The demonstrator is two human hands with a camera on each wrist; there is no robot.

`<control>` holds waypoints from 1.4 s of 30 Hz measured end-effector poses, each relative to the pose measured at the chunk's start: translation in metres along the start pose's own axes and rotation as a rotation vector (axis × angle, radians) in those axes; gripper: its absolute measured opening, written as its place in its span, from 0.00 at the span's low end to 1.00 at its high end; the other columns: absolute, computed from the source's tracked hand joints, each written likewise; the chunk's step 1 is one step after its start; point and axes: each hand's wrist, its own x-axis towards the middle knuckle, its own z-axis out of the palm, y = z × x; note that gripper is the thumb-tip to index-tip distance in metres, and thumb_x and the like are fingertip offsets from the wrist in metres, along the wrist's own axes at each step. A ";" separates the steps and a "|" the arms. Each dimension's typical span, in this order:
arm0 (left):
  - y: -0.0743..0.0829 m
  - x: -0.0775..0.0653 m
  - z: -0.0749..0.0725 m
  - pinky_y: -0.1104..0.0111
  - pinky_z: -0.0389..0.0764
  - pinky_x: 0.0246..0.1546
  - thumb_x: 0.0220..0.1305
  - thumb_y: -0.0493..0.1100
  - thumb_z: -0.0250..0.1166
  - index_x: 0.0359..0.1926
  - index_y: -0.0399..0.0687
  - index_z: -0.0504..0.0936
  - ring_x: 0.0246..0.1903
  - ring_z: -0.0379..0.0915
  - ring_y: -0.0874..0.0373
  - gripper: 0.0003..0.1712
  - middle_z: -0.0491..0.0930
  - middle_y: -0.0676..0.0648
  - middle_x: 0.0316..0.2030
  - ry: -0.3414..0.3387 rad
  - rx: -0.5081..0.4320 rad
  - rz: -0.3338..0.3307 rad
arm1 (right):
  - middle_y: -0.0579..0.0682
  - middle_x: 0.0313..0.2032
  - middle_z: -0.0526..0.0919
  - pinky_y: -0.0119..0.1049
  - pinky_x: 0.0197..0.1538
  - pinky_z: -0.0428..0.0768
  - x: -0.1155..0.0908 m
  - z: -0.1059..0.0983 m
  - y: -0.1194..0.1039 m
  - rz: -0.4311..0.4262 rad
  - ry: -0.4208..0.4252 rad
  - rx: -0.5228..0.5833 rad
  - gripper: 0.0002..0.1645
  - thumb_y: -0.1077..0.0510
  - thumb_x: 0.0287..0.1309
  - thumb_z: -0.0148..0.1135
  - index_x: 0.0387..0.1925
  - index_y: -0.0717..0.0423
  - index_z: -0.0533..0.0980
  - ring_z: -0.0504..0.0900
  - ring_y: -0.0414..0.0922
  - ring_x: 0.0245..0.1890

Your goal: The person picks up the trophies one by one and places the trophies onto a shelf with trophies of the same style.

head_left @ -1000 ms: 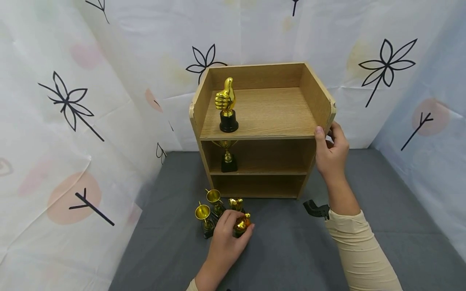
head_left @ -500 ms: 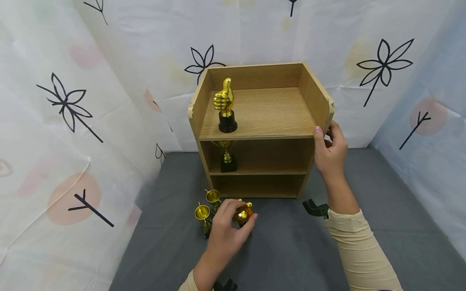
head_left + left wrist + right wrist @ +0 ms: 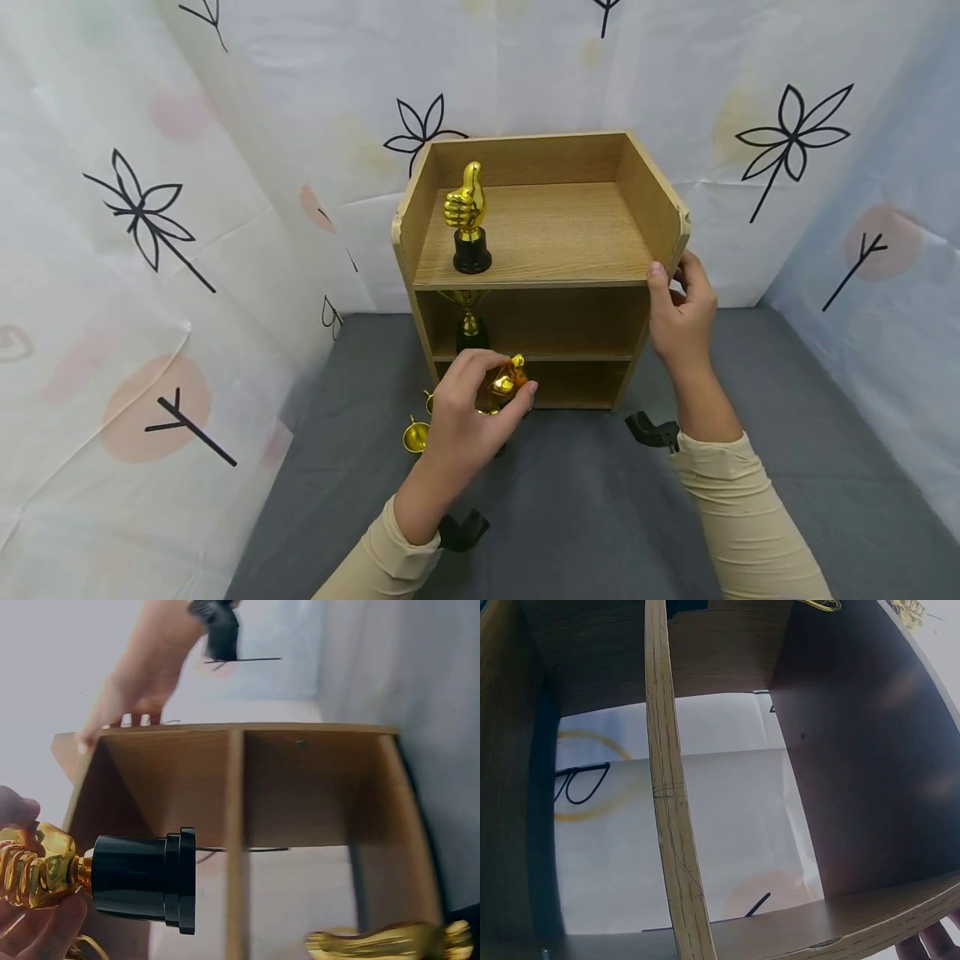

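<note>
We see the left hand [image 3: 465,417] pinching a gold trophy [image 3: 504,385] between thumb and fingers, its black base left uncovered, on the near side of the wooden shelf [image 3: 570,237]. The right hand [image 3: 686,321] grips the shelf's right edge — thumb in front, fingers behind. We find a thumbs-up trophy [image 3: 467,208] at the top left, a gold cup [image 3: 415,436] near left.

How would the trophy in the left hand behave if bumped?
The trophy may resist small bumps once standing, as its black base flares at the foot. If toppled, it might roll: that base looks round. Its shiny gold top could feel slippery.
</note>
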 end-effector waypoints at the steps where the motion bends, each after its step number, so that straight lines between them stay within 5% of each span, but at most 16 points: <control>1: 0.002 0.005 -0.001 0.70 0.86 0.39 0.58 0.38 0.81 0.45 0.41 0.84 0.42 0.82 0.55 0.18 0.84 0.45 0.43 0.006 0.001 0.007 | 0.34 0.52 0.82 0.25 0.46 0.78 0.000 0.000 0.000 0.000 0.001 0.003 0.24 0.56 0.76 0.59 0.69 0.57 0.78 0.82 0.35 0.51; 28: 0.031 0.117 -0.009 0.68 0.81 0.38 0.63 0.42 0.78 0.45 0.38 0.86 0.41 0.79 0.56 0.15 0.84 0.44 0.41 0.022 0.037 0.164 | 0.35 0.54 0.83 0.26 0.46 0.79 0.001 -0.002 -0.006 0.005 0.015 0.044 0.24 0.56 0.74 0.60 0.67 0.56 0.79 0.83 0.37 0.51; 42: 0.045 0.167 -0.014 0.73 0.83 0.37 0.65 0.44 0.77 0.49 0.34 0.87 0.45 0.82 0.53 0.19 0.83 0.40 0.44 0.011 0.084 0.143 | 0.34 0.54 0.82 0.27 0.46 0.77 0.000 0.001 -0.003 0.027 0.007 0.034 0.24 0.56 0.75 0.60 0.68 0.56 0.79 0.82 0.36 0.52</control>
